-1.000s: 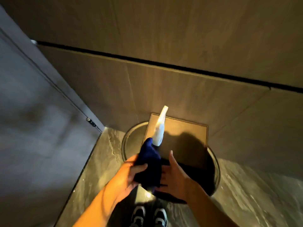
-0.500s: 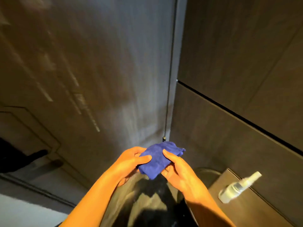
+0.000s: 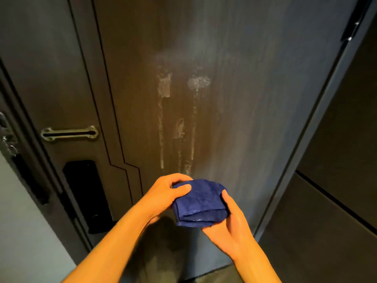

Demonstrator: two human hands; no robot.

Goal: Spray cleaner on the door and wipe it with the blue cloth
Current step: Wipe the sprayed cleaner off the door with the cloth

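Head view — both hands (image 3: 204, 205) grip blue cloth (image 3: 201, 202).

A deep blue cloth (image 3: 201, 202) against a dark brown door (image 3: 234, 119) streaked with pale whitish drips, thin black lines tracing its panel; a dull metal handle (image 3: 69, 133) above a black lock plate (image 3: 87, 193).

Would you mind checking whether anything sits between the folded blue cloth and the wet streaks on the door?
Nothing visible does. Both hands hold the blue cloth just below the streaks, with only bare door between.
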